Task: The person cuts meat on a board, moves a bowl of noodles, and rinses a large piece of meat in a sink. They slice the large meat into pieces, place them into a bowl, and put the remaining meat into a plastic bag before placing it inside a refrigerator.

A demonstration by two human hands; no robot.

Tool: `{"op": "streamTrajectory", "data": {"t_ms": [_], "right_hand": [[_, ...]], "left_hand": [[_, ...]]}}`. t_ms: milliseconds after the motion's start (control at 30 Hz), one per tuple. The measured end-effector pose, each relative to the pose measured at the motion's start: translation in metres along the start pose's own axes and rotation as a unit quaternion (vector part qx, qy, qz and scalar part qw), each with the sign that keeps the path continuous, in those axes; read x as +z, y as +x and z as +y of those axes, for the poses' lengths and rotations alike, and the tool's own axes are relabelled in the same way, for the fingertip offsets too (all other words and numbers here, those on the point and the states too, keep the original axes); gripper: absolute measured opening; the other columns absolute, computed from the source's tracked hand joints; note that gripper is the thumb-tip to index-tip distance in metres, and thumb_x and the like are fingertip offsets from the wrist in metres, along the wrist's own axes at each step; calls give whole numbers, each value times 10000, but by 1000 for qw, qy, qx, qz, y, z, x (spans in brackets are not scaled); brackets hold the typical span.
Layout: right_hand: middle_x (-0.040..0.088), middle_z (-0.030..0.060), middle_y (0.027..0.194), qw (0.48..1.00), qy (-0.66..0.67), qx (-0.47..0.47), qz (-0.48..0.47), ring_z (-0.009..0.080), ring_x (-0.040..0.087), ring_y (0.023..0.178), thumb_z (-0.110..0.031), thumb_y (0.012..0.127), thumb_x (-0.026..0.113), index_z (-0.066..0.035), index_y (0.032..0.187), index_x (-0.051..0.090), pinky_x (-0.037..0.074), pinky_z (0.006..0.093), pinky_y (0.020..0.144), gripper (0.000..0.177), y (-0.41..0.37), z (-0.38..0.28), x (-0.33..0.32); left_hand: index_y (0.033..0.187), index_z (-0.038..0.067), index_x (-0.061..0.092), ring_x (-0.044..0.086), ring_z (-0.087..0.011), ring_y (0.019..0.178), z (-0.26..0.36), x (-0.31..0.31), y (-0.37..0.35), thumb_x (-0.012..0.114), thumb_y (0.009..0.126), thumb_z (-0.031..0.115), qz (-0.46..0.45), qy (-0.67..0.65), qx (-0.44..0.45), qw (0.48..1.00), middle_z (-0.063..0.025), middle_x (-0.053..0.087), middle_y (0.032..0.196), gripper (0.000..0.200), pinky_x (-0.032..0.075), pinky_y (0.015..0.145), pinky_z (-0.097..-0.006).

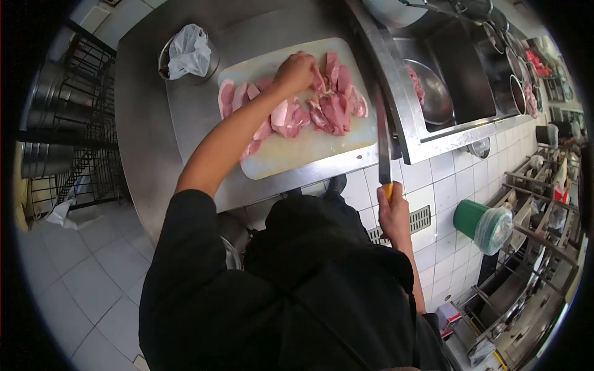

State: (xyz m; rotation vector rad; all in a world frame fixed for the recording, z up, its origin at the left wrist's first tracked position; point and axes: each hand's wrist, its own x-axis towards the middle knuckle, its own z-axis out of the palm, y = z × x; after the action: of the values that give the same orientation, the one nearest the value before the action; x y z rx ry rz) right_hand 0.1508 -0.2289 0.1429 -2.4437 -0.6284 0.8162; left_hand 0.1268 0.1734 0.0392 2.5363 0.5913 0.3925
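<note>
Left hand [297,73]: fingers curled, pinching meat [318,81].
Right hand [394,213]: fingers wrapped round knife [384,145].
Risk: slippery meat could slide — exposing left fingers to the blade.

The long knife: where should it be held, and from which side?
By its yellow handle, best approached from the wearer's side, as the right hand holds it. The handle end faces the wearer, while the long blade points away, alongside the cutting board.
</note>
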Motion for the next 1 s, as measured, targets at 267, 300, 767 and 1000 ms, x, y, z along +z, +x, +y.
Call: {"op": "streamTrajectory", "data": {"t_ms": [267,300,767,1000], "right_hand": [[615,329,704,985,-59,-159,-16,523,615,678,-207,980,544,13,1123,444,481,602,621,281,53,-53,51],[615,333,706,985,-64,-160,-26,526,614,680,-212,980,542,14,1124,442,481,607,628,286,58,-58,54],[617,285,707,997,34,35,61,474,626,653,-253,1007,536,-9,1102,471,460,501,571,269,9,-8,9],[625,291,731,996,44,43,67,479,633,689,-263,1003,550,-7,1099,466,459,505,588,286,7,15,2]], "left_hand": [[900,80,730,683,-340,933,-15,4,-8,691,774,186,36,-127,-185,974,-173,708,972,169,536,850,-439],[905,83,730,666,-333,984,-12,3,-10,703,765,187,41,-105,-148,983,-164,697,1033,177,526,876,-417],[1444,183,429,325,-296,1438,74,19,1,884,548,202,-289,221,378,851,-76,369,1529,1004,206,1135,-659],[1384,171,479,488,-283,1306,70,29,-10,892,537,263,-256,51,205,943,-79,547,1337,947,295,1082,-583]]}}
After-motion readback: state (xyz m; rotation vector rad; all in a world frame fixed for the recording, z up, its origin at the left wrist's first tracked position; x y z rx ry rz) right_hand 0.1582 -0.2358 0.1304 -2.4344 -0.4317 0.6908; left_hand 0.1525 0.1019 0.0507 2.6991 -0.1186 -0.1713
